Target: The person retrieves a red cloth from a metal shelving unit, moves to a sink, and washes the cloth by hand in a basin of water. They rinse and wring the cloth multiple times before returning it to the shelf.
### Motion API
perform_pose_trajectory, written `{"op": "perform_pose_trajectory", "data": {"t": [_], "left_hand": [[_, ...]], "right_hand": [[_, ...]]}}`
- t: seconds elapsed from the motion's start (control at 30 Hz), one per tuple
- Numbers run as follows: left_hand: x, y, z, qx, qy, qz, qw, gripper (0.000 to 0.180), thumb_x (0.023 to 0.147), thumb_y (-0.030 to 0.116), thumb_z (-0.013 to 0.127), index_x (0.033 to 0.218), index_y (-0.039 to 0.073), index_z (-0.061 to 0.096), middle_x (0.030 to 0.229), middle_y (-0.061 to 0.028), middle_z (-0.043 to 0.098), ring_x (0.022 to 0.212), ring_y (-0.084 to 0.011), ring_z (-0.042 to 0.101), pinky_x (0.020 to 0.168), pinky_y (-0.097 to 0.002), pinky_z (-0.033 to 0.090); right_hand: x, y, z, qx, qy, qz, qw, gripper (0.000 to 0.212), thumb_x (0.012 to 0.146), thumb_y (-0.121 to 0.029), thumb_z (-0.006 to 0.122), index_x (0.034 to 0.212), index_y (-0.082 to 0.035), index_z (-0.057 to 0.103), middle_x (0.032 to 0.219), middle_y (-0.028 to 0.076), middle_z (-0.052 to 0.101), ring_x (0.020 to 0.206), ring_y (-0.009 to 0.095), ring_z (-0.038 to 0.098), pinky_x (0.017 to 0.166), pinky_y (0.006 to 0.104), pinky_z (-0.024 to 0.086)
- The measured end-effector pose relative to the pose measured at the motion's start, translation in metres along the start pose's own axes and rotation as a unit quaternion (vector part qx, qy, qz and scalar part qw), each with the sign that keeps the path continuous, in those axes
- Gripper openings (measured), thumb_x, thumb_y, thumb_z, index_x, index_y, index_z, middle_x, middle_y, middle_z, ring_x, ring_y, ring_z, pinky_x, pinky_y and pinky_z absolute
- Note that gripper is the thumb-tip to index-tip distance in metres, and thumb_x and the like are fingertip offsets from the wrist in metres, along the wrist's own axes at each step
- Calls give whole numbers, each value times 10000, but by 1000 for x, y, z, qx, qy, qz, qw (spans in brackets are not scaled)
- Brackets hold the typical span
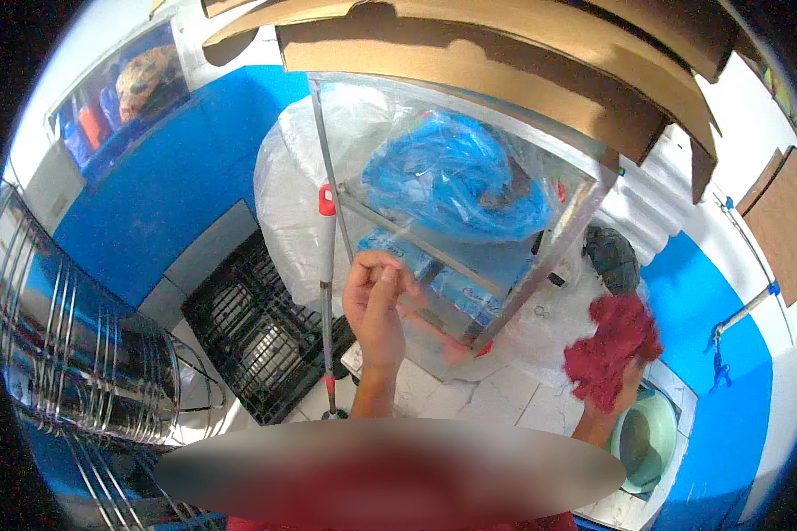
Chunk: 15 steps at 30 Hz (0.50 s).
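Note:
My left hand is raised in front of a glass-sided cabinet, its fingers curled in and the thumb close to them. No object shows in it. Just left of this hand stands a grey pole with red ends, apart from the fingers. On the right, my right hand grips a crumpled dark red cloth, which covers most of the fingers. Beneath that wrist sits a pale green basin. Inside the cabinet, a bundle of blue plastic lies above blue-and-white packages.
Flattened cardboard overhangs the cabinet top. A black plastic pallet leans or lies at left, beside a shiny metal rack. A large clear plastic bag bulges behind the pole. A black bag rests near the right wall.

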<state>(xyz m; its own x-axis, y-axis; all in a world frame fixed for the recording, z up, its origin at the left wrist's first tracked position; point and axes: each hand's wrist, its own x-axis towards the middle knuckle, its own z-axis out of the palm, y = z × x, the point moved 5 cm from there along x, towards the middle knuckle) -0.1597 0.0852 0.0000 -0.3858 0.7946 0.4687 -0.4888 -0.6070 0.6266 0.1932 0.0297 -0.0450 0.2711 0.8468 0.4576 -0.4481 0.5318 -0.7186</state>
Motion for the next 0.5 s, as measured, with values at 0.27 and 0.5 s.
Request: {"op": "perform_pose_trajectory", "data": {"t": [0.27, 0.5], "left_hand": [[1, 24, 26, 199, -28, 235, 951, 278, 904, 103, 512, 1125, -54, 576, 1176, -220, 594, 1131, -286, 576, 1025, -415, 419], [8, 34, 45, 357, -54, 304, 882, 697, 829, 137, 593, 1448, -57, 340, 1517, -275, 316, 1432, -423, 270, 1169, -497, 190]], "right_hand": [[109, -21, 141, -117, -54, -27, 991, 506, 925, -205, 623, 1359, -12, 449, 1310, 139, 552, 1141, 273, 587, 980, 384, 487], [139, 21, 204, -250, -214, -35, 944, 453, 896, -144, 630, 1307, 10, 516, 1340, 148, 537, 1208, 251, 549, 1035, 365, 428]]}}
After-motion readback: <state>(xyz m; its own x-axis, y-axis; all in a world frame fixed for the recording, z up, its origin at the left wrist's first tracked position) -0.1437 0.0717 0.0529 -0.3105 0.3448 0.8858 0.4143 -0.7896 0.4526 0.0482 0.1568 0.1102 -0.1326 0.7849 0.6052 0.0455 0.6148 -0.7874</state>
